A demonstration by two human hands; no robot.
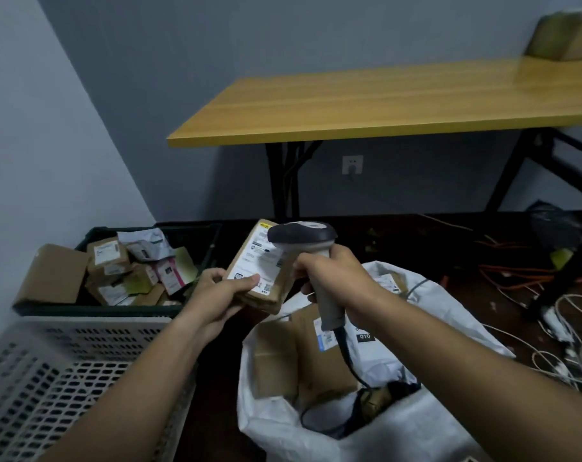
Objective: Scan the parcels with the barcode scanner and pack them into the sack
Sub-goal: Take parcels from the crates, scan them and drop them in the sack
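My left hand (221, 291) grips a brown cardboard parcel (261, 261) by its near edge, label side up, above the sack's far left rim. My right hand (333, 278) is wrapped around the handle of a grey barcode scanner (301, 233), whose dark head hangs just over the parcel's white label. Below both hands stands the open white sack (416, 425), with several brown boxes (323, 361) inside. The scanner's cable runs down into the sack's mouth.
A dark green crate (93, 310) at the left holds several more parcels (129, 271). A white perforated basket (66, 371) sits in front of it. A yellow-topped table (366, 105) stands behind, and loose cables (549, 315) lie on the floor at the right.
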